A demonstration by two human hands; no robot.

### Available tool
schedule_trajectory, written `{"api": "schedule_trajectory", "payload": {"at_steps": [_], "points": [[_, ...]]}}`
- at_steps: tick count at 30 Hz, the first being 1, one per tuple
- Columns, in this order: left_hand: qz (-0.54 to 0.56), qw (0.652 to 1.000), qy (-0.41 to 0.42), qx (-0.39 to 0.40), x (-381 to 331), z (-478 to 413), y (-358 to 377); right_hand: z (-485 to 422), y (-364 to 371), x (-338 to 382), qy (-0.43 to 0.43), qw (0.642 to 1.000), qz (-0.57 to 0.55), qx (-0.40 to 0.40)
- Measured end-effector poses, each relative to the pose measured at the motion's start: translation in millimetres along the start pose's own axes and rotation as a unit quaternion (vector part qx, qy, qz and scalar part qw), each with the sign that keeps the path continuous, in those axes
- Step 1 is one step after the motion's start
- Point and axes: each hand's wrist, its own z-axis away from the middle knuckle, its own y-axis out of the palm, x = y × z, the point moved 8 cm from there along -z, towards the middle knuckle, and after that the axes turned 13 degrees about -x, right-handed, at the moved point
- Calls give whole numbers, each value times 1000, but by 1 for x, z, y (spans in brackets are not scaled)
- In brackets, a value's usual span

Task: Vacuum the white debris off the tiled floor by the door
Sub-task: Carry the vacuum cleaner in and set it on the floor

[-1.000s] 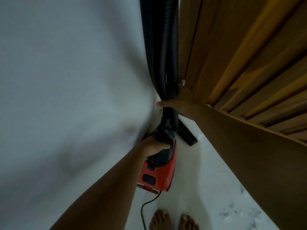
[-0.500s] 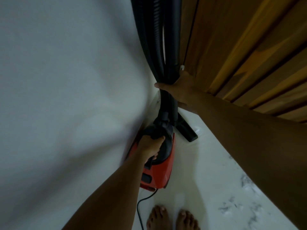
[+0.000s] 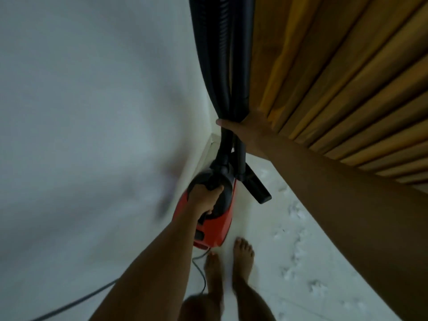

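Note:
A red and black vacuum cleaner point(image 3: 216, 225) hangs just above the floor, and my left hand point(image 3: 205, 195) grips its black top handle. My right hand point(image 3: 245, 130) holds the black wand and ribbed hose point(image 3: 222, 66) together, close to the wooden door point(image 3: 335, 77). The black floor nozzle point(image 3: 258, 186) sits at the wand's lower end near the corner. Scattered white debris point(image 3: 297, 214) lies on the pale tiled floor point(image 3: 261, 228) to the right of the nozzle, along the door.
A white wall point(image 3: 92, 112) fills the left side, with a skirting strip point(image 3: 208, 149) in the corner. The vacuum's power cord point(image 3: 199, 269) trails down and left across the floor. My bare feet point(image 3: 229, 258) stand just behind the vacuum body.
The view has tipped down and shifted, so more floor, debris and my legs show. My right hand has slid slightly higher on the wand and hose. My left hand keeps hold of the vacuum handle.

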Motion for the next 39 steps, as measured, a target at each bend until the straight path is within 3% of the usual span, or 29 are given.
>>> {"api": "schedule_trajectory", "payload": {"at_steps": [5,12,33,39], "points": [[-29,999,37,16,-18,115,-44,89,-71,87,1,999,5,-38],[-18,996,78,44,-4,237,-64,220,-139,142,6,995,0,-100],[61,987,124,77,167,572,9,599,-255,178,-119,977,80,-157],[61,986,110,110,242,641,48,701,-262,151,-90,978,121,-147]]}}
